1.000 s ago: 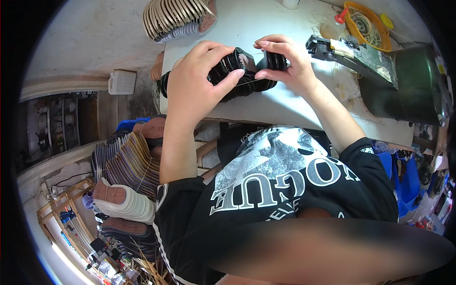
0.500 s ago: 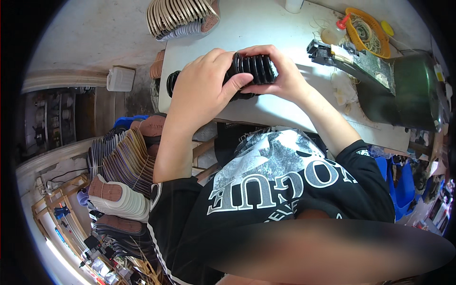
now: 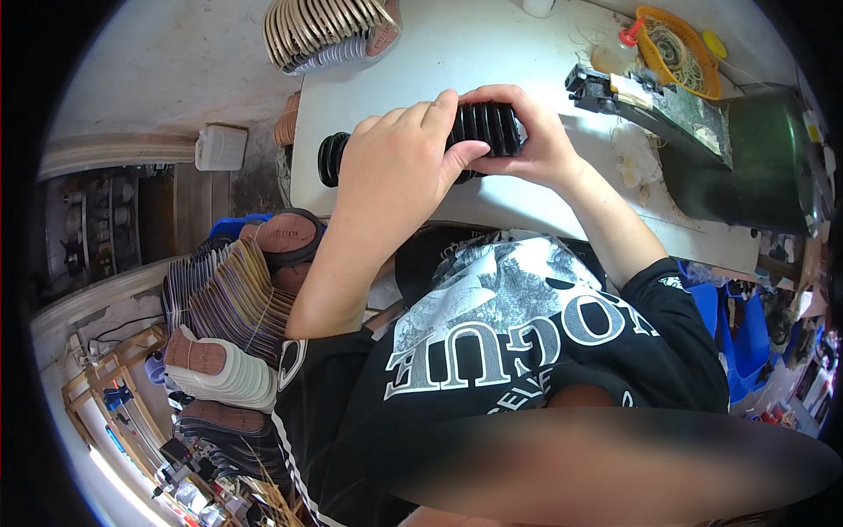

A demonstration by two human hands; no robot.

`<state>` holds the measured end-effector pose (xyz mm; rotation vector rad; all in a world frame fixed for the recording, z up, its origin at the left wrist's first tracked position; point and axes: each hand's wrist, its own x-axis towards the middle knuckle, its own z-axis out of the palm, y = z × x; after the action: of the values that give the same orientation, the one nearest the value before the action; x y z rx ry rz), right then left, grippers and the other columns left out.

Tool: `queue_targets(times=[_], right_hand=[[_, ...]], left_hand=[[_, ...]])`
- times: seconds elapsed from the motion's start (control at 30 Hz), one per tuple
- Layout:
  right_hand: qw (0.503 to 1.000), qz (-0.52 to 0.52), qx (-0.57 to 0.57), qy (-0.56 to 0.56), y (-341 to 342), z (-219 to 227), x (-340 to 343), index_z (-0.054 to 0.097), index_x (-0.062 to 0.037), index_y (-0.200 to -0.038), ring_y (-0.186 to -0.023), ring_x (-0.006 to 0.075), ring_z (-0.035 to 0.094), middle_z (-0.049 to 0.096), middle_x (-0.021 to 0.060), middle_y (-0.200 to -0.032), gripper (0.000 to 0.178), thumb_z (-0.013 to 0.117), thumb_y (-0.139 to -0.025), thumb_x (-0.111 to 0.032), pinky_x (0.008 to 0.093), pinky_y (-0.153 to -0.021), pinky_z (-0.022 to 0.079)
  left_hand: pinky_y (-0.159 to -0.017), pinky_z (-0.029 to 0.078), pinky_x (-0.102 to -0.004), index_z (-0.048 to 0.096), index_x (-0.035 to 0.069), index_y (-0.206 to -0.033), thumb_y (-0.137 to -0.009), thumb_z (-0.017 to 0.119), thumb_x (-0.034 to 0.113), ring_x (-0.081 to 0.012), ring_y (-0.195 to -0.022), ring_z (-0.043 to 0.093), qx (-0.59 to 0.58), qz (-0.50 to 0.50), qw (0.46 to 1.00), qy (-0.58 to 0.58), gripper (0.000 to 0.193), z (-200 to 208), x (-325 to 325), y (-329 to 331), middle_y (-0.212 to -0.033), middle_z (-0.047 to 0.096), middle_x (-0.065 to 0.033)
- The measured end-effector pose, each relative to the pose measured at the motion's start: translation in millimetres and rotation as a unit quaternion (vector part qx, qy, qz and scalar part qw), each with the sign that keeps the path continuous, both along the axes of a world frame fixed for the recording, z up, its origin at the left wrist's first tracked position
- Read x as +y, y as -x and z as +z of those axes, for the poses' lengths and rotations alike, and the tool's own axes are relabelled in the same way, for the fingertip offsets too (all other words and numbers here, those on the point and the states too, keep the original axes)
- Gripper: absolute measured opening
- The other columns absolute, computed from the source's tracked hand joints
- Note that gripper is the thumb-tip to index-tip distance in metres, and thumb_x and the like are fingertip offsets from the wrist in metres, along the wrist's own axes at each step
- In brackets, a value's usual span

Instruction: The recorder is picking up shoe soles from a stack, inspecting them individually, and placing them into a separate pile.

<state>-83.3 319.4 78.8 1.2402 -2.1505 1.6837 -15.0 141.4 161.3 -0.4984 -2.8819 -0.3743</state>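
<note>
A row of glossy black shoe soles [image 3: 488,129], packed side by side, lies across the white table in front of me. My left hand [image 3: 399,158] covers the middle of the row, fingers over its top and thumb pressed along the near side. At the right end, my right hand [image 3: 534,136] wraps round the soles, fingers behind and thumb in front. The left end of the row sticks out past my left wrist. Its middle is hidden under my left hand.
Tan-edged soles [image 3: 329,31] stand bundled at the far left of the white table [image 3: 421,70]. To the right are a green machine [image 3: 746,162], a red-tipped bottle [image 3: 617,54] and a yellow basket [image 3: 713,75]. More stacked soles [image 3: 237,294] lie at lower left.
Both hands have shifted slightly right relative to the table. My left hand has slid toward my right hand, and more of the row's left end shows.
</note>
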Motion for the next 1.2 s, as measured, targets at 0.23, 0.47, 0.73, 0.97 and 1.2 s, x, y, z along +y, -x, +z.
queue_targets(times=[0.23, 0.47, 0.73, 0.97, 1.2], right_hand=[[0.996, 0.04, -0.045, 0.064, -7, 2, -15, 0.051, -0.0068, -0.125, -0.108, 0.0248, 0.06, 0.06, 0.0105, -0.117, 0.067, 0.082, -0.066, -0.012, 0.0362, -0.094, 0.047], [0.997, 0.04, 0.004, 0.069, -1, -5, -16, 0.055, -0.0054, -0.118, -0.101, 0.0251, 0.062, 0.063, 0.0101, -0.109, 0.066, 0.087, -0.06, -0.013, 0.036, -0.089, 0.049], [0.998, 0.051, 0.019, -0.007, 3, 3, -28, 0.05, -0.0086, -0.125, -0.104, 0.0273, 0.061, 0.061, 0.0111, -0.114, 0.074, 0.087, -0.062, -0.016, 0.0369, -0.092, 0.048], [0.996, -0.061, -0.065, 0.029, 10, -51, -24, 0.03, -0.0069, -0.141, -0.12, 0.0286, 0.051, 0.05, 0.0158, -0.129, 0.103, 0.09, -0.059, -0.023, 0.0387, -0.102, 0.04], [0.991, -0.061, -0.096, 0.075, 3, -80, -25, 0.036, -0.0038, -0.138, -0.122, 0.027, 0.049, 0.049, 0.0152, -0.131, 0.097, 0.09, -0.059, -0.022, 0.0377, -0.102, 0.039]], left_hand=[[-0.079, 0.047, -0.0399, 0.053, 0.001, -0.123, -0.081, 0.062, 0.047, -0.0331, -0.093, 0.06, -0.028, 0.006, 0.999, 0.018, 0.063, -5, 0, -5, -0.101, 0.063, -0.0158], [-0.101, 0.032, -0.0516, 0.056, 0.008, -0.122, -0.06, 0.076, 0.047, -0.0289, -0.1, 0.059, 0.053, 0.001, 0.997, 0.06, 0.076, -1, -38, -4, -0.103, 0.064, -0.0093], [-0.105, 0.028, -0.0523, 0.055, 0.012, -0.127, -0.061, 0.082, 0.029, -0.0231, -0.115, 0.055, -0.065, -0.033, 0.994, -0.087, 0.073, 12, -58, -4, -0.121, 0.061, -0.0086], [-0.104, 0.037, -0.0373, 0.042, 0.004, -0.135, -0.066, 0.083, 0.015, -0.0231, -0.118, 0.052, -0.014, 0.0, 0.854, -0.52, 0.08, -44, -89, 6, -0.125, 0.057, -0.0099], [-0.097, 0.043, -0.0347, 0.046, -0.002, -0.125, -0.066, 0.083, 0.005, -0.0183, -0.11, 0.056, -0.141, 0.037, 0.758, -0.636, 0.07, -134, -96, 11, -0.117, 0.06, -0.01]])
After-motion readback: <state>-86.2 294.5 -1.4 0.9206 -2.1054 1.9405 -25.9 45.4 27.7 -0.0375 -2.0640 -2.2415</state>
